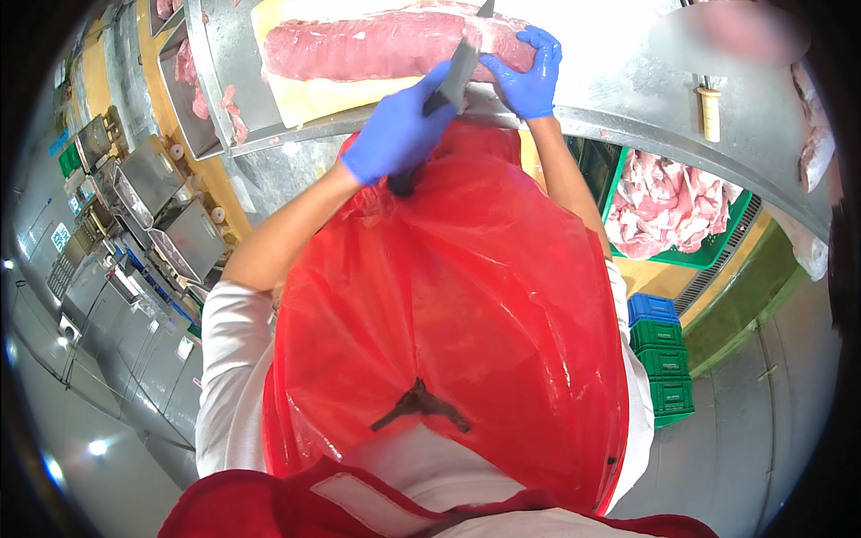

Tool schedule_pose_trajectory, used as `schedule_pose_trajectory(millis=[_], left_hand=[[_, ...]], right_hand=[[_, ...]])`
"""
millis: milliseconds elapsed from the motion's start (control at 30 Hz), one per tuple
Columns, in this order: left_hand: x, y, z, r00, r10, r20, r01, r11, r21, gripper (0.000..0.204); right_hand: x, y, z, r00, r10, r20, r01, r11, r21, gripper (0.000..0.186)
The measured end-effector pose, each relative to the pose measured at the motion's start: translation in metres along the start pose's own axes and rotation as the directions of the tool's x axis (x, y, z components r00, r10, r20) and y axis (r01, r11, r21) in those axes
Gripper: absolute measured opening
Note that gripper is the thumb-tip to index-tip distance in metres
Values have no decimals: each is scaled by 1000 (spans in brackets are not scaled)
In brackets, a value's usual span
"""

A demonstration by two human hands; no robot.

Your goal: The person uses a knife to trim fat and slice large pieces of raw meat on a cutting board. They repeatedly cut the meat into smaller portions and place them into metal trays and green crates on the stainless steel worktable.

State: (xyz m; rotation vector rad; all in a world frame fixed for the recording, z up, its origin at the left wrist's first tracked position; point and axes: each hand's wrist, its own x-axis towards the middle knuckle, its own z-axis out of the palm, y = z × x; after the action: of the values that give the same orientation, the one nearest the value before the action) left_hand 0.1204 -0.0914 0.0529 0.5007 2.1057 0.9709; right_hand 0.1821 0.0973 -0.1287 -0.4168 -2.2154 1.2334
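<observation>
A long piece of pale pink meat, like a pork loin (359, 49), lies crosswise on a yellow cutting board (323, 100) at the table's near edge. My left hand (401, 130), in a blue glove, is closed round a knife (463, 67). Its blade points up and away over the right part of the loin, slightly blurred; I cannot tell whether it touches the meat. At the loin's right end, my gloved right hand (527, 79) grips the meat, with the thumb toward the blade and the fingers curled over the far side.
On the right, a pale-handled tool (709, 112) lies on the metal table (619, 125). Below it, a green crate (728, 235) holds meat trimmings (668, 206). Stacked blue and green crates (662, 359) stand nearer. Metal trays (193, 108) with meat scraps sit at left.
</observation>
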Motion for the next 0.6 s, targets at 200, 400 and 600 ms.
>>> schedule_pose_trajectory(millis=[200, 400, 600], left_hand=[[32, 16, 16, 987, -152, 57, 162, 913, -373, 52], [3, 59, -80, 955, -273, 116, 272, 650, -709, 55], [-12, 45, -114, 982, -181, -56, 92, 715, -693, 51]], right_hand=[[-3, 1, -6, 998, 25, 60, -28, 999, 43, 63], [35, -15, -16, 953, 140, 270, -109, 986, -127, 69], [92, -10, 22, 936, -38, 350, 170, 919, -356, 30]])
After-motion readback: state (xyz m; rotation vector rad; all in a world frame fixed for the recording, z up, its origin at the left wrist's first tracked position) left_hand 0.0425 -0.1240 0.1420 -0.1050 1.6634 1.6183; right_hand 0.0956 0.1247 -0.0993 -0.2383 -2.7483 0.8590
